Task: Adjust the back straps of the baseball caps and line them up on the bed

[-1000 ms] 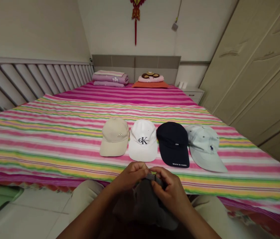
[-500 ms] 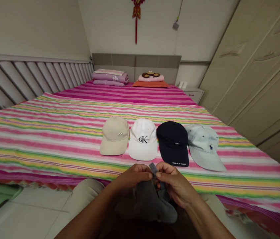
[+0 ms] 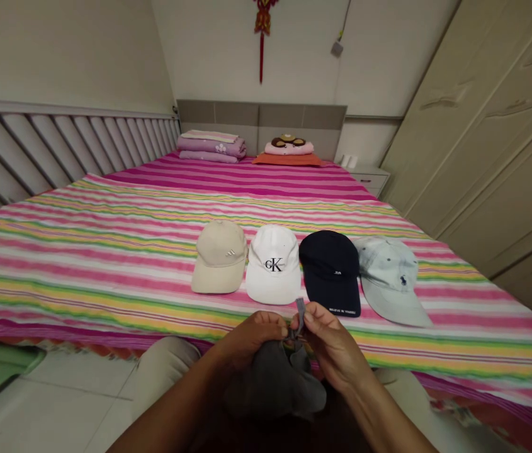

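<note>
Both my hands are at a dark grey cap (image 3: 281, 380) above my lap, at the bed's near edge. My left hand (image 3: 257, 335) pinches it by its edge, beside the opening at the back. Between the thumb and fingers of my right hand (image 3: 329, 340) is the cap's narrow grey strap (image 3: 300, 309), its end pointing up. The cap's far underside sinks into shadow. Just beyond, a row lies on the bed: a beige cap (image 3: 220, 257), a white cap (image 3: 274, 264), a navy cap (image 3: 330, 272) and a pale blue-grey cap (image 3: 393, 280).
The striped bedspread (image 3: 105, 258) spreads under the caps. Folded purple bedding (image 3: 211, 148) and an orange pillow (image 3: 287, 160) lie by the headboard (image 3: 303, 116). A railing (image 3: 72, 145) runs along the left, a wardrobe (image 3: 483, 138) along the right. A green stool (image 3: 5, 368) stands at lower left.
My right hand has shifted slightly upward with the strap, whose end now stands more upright. The grey cap has tilted a little to the left. The row of caps lies as before.
</note>
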### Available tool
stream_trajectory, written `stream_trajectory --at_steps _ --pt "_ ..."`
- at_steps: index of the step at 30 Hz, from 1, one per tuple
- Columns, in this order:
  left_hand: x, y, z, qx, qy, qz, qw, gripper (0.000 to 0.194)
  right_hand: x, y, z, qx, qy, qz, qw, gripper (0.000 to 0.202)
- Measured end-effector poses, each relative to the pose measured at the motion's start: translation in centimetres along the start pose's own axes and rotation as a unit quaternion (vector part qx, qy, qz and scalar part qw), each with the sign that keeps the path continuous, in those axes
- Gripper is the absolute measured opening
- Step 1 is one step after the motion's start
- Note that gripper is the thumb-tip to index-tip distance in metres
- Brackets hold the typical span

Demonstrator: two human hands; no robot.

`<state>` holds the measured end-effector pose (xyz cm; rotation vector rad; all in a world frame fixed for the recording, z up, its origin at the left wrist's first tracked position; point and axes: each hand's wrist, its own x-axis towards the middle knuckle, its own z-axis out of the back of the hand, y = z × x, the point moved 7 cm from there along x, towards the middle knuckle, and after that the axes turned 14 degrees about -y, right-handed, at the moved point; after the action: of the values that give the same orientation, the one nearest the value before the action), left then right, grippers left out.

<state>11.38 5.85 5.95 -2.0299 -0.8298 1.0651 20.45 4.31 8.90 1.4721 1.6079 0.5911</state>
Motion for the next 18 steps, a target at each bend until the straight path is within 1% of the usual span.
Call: stream_trajectory --at_steps 3,5,9,12,15,18 --pt "0.0 -0.1 0.1 0.010 -0.012 -0.008 1.000 0.015 0.1 0.5 0.2 0.002 -0.009 0.043 0.999 0.020" --pt "0.0 -0.2 0.1 0.017 -0.017 -0.015 1.000 0.017 0.1 0.7 0.3 0.002 -0.010 0.056 0.998 0.020" --pt "0.1 -0.4 0.1 0.034 -0.028 -0.036 0.998 0.018 0.4 0.5 0.8 -0.019 -0.013 0.042 0.999 0.022" --pt "0.1 -0.6 0.0 0.049 -0.027 -0.064 0.996 0.019 0.6 0.1 1.2 -0.046 -0.028 0.027 0.998 0.024" --pt "0.1 -0.8 0.0 0.053 -0.031 -0.086 0.994 0.020 0.5 -0.1 1.3 -0.044 -0.036 0.012 0.998 0.027" --pt "0.0 -1.5 -0.1 0.049 -0.038 -0.128 0.990 0.017 0.3 -0.3 1.2 -0.053 -0.029 -0.003 0.998 0.026"
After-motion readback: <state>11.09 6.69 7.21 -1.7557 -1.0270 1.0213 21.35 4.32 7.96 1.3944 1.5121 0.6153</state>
